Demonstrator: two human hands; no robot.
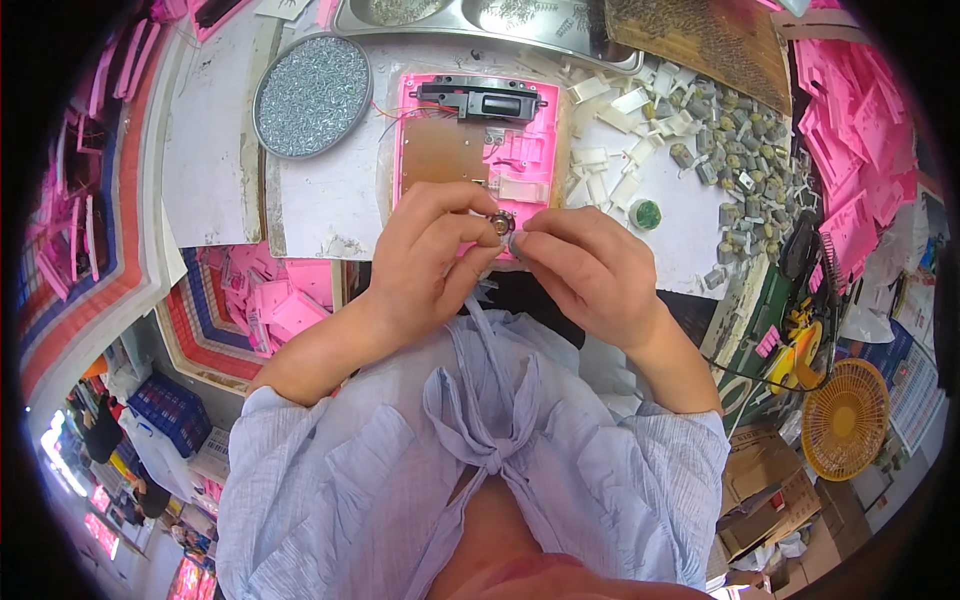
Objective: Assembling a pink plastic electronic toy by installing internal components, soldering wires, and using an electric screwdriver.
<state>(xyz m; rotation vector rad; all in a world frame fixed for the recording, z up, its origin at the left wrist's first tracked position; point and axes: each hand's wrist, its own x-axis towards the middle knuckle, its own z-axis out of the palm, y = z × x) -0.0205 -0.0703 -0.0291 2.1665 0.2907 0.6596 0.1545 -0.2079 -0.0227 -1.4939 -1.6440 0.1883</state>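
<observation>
A pink plastic housing (pixel 548 135) lies on the bench before me, with a black plastic mechanism (pixel 485 100) across its far end and a brown board (pixel 440 155) on its left. Thin wires run inside it. Over its near edge, my left hand (pixel 430 245) pinches a small round metallic part (pixel 502 222) between thumb and fingers. Close beside it, my right hand (pixel 592 265) has its thumb and forefinger closed on a small greyish piece (pixel 517 242), mostly covered by the fingertips. A white plastic piece (pixel 524 189) sits in the housing, just beyond my hands.
A round tray of small screws (pixel 312 97) stands at the far left. To the right lie white plastic pieces (pixel 625 188), a green round item (pixel 645 213) and many grey-brown blocks (pixel 745 180). Pink housings (pixel 865 130) pile up far right; a metal tray (pixel 460 22) is at the back.
</observation>
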